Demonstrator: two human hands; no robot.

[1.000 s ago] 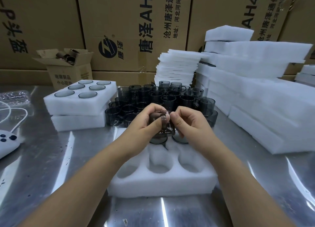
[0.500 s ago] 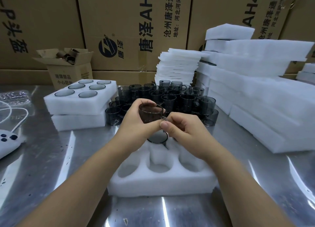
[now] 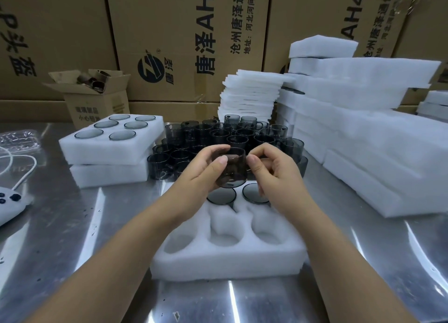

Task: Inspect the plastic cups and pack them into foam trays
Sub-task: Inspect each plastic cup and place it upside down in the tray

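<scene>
Here the smoky cup (image 3: 230, 170) is held upright between both hands, just above the far row of the foam tray (image 3: 228, 257). The left hand (image 3: 201, 172) wraps it, thumb on the near wall and fingers behind, while the right hand (image 3: 274, 172) pinches its right side (probably the handle, though that is hard to make out). To inspect it well, I would turn it slowly against the light, checking rim, wall and base for cracks or scuffs, then lower it straight into a free pocket without scraping the foam. Directly beneath the hands, two seated cups (image 3: 221, 196) already fill far pockets; the pocket under the left wrist is hidden, and three pockets nearer the forearms lie open. Beyond the fingertips stands a crowd of loose cups (image 3: 218, 136), close enough to knock on a careless reach. Off the left hand sits a filled tray (image 3: 111, 140) on another slab; off the right hand, stacked foam (image 3: 363, 128) hems in the steel table (image 3: 72, 225)
</scene>
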